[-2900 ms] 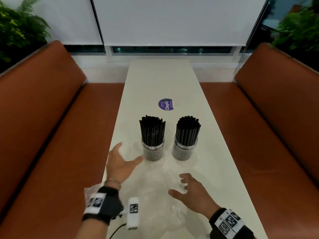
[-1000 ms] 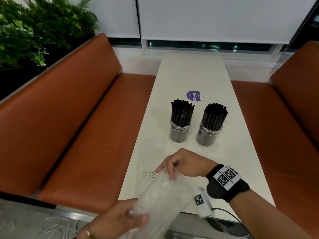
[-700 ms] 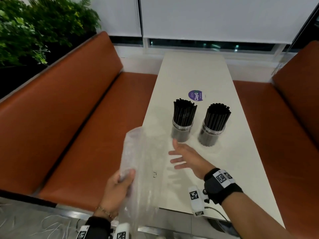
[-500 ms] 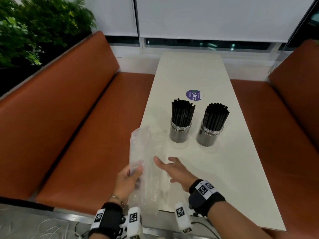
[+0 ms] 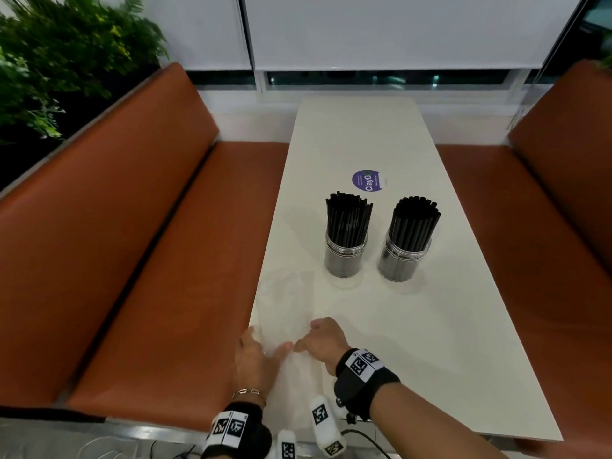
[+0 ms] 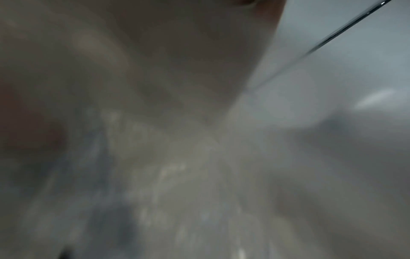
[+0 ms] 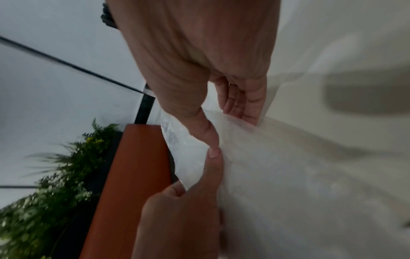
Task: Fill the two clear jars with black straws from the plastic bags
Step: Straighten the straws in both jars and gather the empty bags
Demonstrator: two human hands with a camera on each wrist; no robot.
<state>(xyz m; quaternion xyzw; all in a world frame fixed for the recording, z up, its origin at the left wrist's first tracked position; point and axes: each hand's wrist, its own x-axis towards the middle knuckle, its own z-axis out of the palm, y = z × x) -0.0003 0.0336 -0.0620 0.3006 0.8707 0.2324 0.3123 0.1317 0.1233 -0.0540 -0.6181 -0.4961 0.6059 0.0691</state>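
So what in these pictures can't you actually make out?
- Left wrist view: all blur; nothing identifiable.
- Plastic bag: clear film on the white table; its edges fade out in the head view.
- Left hand: fingertips hidden under the bag; grip unclear.
- Right jar: straws fill it; the bottom is unseen.
- Sticker: small print too tiny.

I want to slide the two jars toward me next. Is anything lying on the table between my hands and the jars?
Only the clear plastic bag: it lies flat from both hands up toward the left jar. The left hand and right hand rest on its near end. The table before the right jar looks bare.
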